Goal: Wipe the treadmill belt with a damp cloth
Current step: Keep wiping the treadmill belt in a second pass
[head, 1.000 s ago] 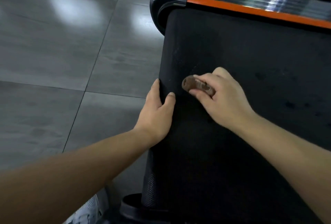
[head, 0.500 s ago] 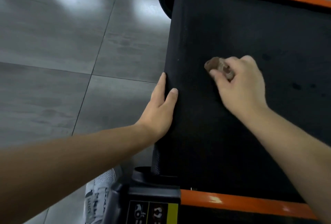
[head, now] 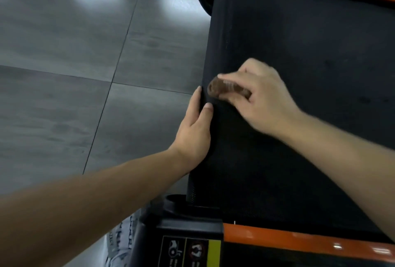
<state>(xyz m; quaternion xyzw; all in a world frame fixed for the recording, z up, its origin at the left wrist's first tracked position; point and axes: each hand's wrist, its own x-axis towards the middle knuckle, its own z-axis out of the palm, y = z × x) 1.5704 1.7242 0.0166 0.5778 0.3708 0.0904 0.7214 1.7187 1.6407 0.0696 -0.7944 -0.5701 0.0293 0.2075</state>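
Both hands sit at the left edge of the treadmill belt (head: 299, 70). Your left hand (head: 195, 132) clasps that edge, thumb on top. Your right hand (head: 265, 102) pinches the balled brown cloth (head: 223, 89) against the belt, just beside that thumb.

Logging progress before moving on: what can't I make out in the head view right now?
All in the head view:
- Cloth: mostly wadded inside the right hand and motion-blurred; dampness unreadable.
- Left hand: its lower fingers are hidden beside the belt edge it holds.
- Treadmill belt: right side cut off by the frame; too dark to tell wiped from unwiped.
- Warning label: cut by the bottom edge, print too small.
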